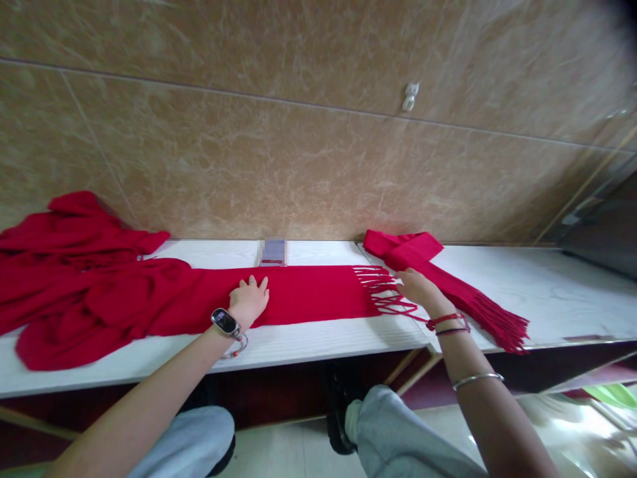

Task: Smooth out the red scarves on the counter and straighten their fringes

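Observation:
A red scarf (308,295) lies stretched flat along the white bench top, its fringed end to the right and its left part running into a crumpled heap. My left hand (249,302) rests flat on the scarf with fingers spread. At the fringe (373,282), my right hand (421,290) has its fingers closed on the tassel strands; the fingertips are partly hidden. Just behind that hand, a second red scarf (408,249) lies folded across itself, its fringed end (507,325) pointing toward the front right edge.
More red cloth (74,226) is piled at the far left against the marbled wall (298,159). A small blurred rectangular item (273,252) sits at the back of the white bench top (328,337). A small white fitting (410,96) is on the wall. My knees are below the front edge.

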`<state>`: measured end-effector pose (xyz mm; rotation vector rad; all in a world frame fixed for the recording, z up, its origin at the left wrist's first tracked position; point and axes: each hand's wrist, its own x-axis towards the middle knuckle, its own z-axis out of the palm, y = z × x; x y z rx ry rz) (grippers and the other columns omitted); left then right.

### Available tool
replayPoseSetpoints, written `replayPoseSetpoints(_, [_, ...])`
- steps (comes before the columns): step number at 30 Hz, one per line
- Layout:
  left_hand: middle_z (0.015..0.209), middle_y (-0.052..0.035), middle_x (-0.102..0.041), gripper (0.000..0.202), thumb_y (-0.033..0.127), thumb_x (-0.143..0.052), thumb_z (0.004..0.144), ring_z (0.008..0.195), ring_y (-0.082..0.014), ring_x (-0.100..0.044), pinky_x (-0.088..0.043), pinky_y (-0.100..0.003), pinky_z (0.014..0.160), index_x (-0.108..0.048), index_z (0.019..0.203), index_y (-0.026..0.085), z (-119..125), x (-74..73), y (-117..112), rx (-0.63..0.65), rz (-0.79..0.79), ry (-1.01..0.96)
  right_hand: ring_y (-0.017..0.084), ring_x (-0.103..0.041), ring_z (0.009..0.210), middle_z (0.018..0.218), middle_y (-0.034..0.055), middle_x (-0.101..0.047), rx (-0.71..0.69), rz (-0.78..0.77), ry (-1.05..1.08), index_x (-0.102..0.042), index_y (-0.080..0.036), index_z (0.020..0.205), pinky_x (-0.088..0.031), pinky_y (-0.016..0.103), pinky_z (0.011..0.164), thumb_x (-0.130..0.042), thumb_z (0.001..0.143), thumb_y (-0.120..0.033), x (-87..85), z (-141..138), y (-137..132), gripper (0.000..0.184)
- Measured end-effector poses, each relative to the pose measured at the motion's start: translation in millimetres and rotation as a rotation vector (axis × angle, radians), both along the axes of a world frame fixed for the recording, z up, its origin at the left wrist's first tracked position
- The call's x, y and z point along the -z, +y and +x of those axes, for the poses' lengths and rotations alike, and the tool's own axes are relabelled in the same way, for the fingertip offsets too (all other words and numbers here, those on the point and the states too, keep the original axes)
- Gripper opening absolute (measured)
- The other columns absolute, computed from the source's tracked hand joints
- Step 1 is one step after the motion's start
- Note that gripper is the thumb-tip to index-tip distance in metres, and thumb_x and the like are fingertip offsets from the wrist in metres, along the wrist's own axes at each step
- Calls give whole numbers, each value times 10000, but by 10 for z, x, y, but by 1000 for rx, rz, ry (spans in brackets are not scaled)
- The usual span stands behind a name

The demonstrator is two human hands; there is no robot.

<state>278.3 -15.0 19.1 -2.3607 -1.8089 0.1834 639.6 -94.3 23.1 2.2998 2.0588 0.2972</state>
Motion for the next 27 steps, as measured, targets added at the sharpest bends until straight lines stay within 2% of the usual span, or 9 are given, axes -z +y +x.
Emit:
replayPoseSetpoints(3, [1338, -193, -388, 475, 246, -245, 898, 1120, -332, -452, -474, -430, 731, -328, 1362, 186, 31, -27, -10, -14, -19, 1, 205, -530, 1034, 1111, 139, -591, -166, 79, 108, -573, -105, 1082, -394, 290, 892, -438, 800, -106, -21, -262, 84, 313])
replayPoseSetpoints(7, [1326, -223, -394, 476, 225, -250, 899, 1094, -334, -478, -474, -414, 717, -326, 1360, 135, 84, -71, -51, -24, -41, 38, 178, -557, 960, 1016, 97, -621, -310, -5, 187, -604, -130, 957, -404, 258, 845, -439, 747, -55, 65, -538, 185, 277])
replayPoseSetpoints(10, [1333, -230, -386, 474, 227, -259, 901, 1102, -338, -477, -468, -415, 732, -328, 1358, 120, 108, -78, -71, -31, -48, 39, 197, -575, 905, 961, 120, -631, -237, -60, 141, -607, -109, 928, -416, 275, 791, -443, 744, -60, 141, -456, 215, 251])
replayPoseSetpoints(14, [1338, -230, -381, 471, 238, -267, 901, 1126, -346, -460, -464, -427, 736, -338, 1352, 123, 103, -54, -67, -45, -42, 8, 203, -581, 901, 959, 117, -635, -57, -122, 75, -611, -126, 950, -418, 274, 762, -442, 756, -72, 220, -96, 205, 263])
replayPoseSetpoints(18, [1342, -230, -376, 466, 238, -267, 905, 1138, -349, -451, -461, -432, 743, -336, 1352, 126, 91, -35, -62, -45, -44, 0, 210, -570, 921, 968, 127, -620, 45, -71, 23, -630, -135, 930, -417, 295, 789, -406, 753, -43, 207, 83, 134, 300])
replayPoseSetpoints(20, [1348, -228, -367, 460, 238, -271, 909, 1146, -352, -444, -456, -430, 753, -334, 1352, 133, 90, -34, -64, -46, -40, -4, 211, -549, 953, 991, 132, -604, -20, 5, 38, -636, -134, 923, -410, 297, 821, -423, 743, -48, 149, -1, 107, 292])
replayPoseSetpoints(23, [1350, -230, -362, 453, 236, -271, 914, 1145, -355, -443, -452, -427, 754, -336, 1351, 136, 91, -47, -68, -46, -41, 0, 194, -519, 996, 1044, 114, -586, -258, 113, 137, -623, -142, 959, -393, 273, 865, -465, 730, -78, 49, -286, 108, 286])
replayPoseSetpoints(25, [1342, -231, -373, 453, 233, -268, 914, 1123, -350, -463, -455, -422, 741, -337, 1350, 130, 93, -62, -71, -43, -43, 11, 184, -525, 982, 1037, 96, -599, -364, 99, 180, -622, -151, 932, -396, 260, 854, -471, 716, -81, 13, -471, 131, 272])
replayPoseSetpoints(27, [1328, -235, -390, 455, 227, -265, 913, 1093, -340, -490, -456, -412, 735, -336, 1350, 122, 95, -76, -69, -40, -45, 25, 170, -555, 911, 969, 72, -632, -351, -9, 166, -627, -162, 865, -410, 246, 799, -471, 693, -67, 16, -561, 159, 251])
